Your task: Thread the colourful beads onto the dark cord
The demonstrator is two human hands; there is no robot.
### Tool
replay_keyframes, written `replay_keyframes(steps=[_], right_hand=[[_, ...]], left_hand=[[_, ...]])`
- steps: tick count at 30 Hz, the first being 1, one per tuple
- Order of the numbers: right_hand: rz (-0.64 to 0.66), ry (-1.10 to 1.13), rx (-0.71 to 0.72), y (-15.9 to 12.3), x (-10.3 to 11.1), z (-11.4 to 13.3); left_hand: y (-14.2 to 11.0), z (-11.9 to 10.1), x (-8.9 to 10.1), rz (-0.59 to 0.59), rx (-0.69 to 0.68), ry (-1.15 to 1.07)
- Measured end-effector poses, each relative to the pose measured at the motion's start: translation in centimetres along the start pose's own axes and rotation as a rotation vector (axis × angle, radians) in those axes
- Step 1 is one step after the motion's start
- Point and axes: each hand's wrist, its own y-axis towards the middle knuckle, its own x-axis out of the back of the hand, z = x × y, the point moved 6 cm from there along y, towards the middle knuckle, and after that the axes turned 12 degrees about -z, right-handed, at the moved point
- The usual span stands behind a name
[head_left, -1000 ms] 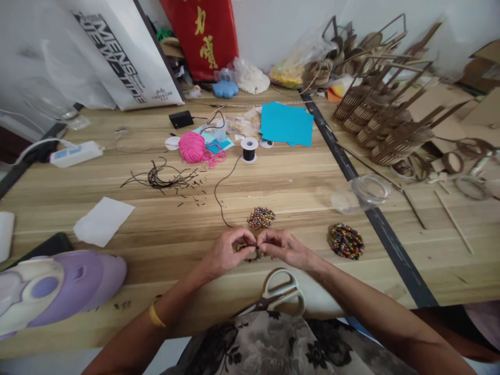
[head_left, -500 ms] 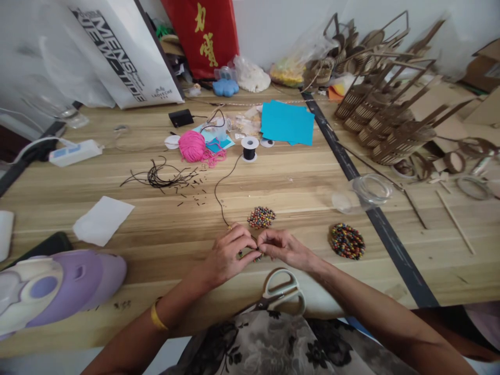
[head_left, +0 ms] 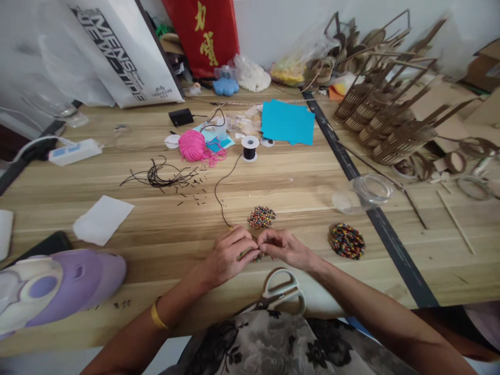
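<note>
My left hand [head_left: 231,255] and my right hand [head_left: 285,248] meet fingertip to fingertip above the table, both closed in a pinch. Between them is a small beaded bracelet [head_left: 258,257], mostly covered by my fingers. A black cord [head_left: 217,192] runs from a white spool [head_left: 249,149] down to my left hand. Just beyond my fingertips lies a pile of loose multicoloured beads [head_left: 261,217]. To the right of my right hand rests a coil of strung beads [head_left: 347,241]. Scissors with pale handles [head_left: 282,292] lie near my body.
Cut black cords [head_left: 160,177] and short snippets lie at left of centre, by a pink yarn ball [head_left: 191,146]. Blue sheets [head_left: 288,123] lie behind. A purple-and-white device [head_left: 78,286] stands front left; small woven baskets [head_left: 402,140] crowd the right. White paper [head_left: 102,220] lies left.
My left hand has turned, its fingers folding further over the bracelet so that less of it shows. My right hand has kept its place.
</note>
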Motion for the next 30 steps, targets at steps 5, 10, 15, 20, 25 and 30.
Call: replay_keyframes(steps=[5,10,15,20,25,30], right_hand=[[-0.001,-0.007,0.006,0.0,0.0,-0.1],[0.017,-0.003,0.023,0.0,0.0,-0.1],[0.035,0.038,-0.003,0.0,-0.1,-0.1],[0.027,0.006,0.003,0.0,0.4,0.0],[0.034,-0.099,0.060,-0.1,0.7,0.6],[0.061,-0.053,0.039,-0.1,0.3,0.2]], left_hand=[[0.0,-0.4,0.1,-0.011,-0.075,-0.005],[0.0,-0.3,-0.1,0.069,-0.084,0.000],[0.0,0.1,-0.3,0.132,-0.028,-0.080],[-0.4,1.6,-0.6,0.250,0.120,-0.161],[-0.7,3.1,-0.8,0.320,0.217,-0.298],[-0.5,3.2,-0.9,0.386,0.333,-0.415]])
